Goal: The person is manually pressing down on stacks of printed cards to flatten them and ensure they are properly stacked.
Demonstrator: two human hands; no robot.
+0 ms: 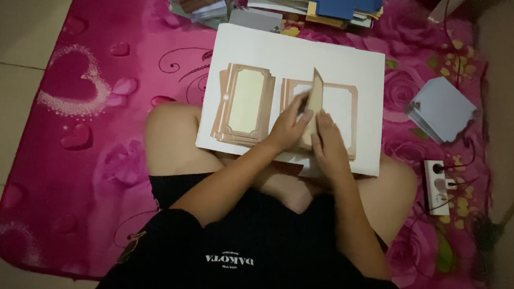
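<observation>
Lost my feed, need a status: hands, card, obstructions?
Left hand and right hand both folding the tan bordered paper card, upright on the white board. Tan card stack beside, apart. Nothing obstructing.

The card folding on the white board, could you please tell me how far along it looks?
Done, it seems: a stack of folded tan cards lies at the left of the white board. In hand: the left hand and right hand press a card standing half-folded over an open framed one. Possibly left: the pale blue stack on the pink mat, and more piles at the top.
</observation>
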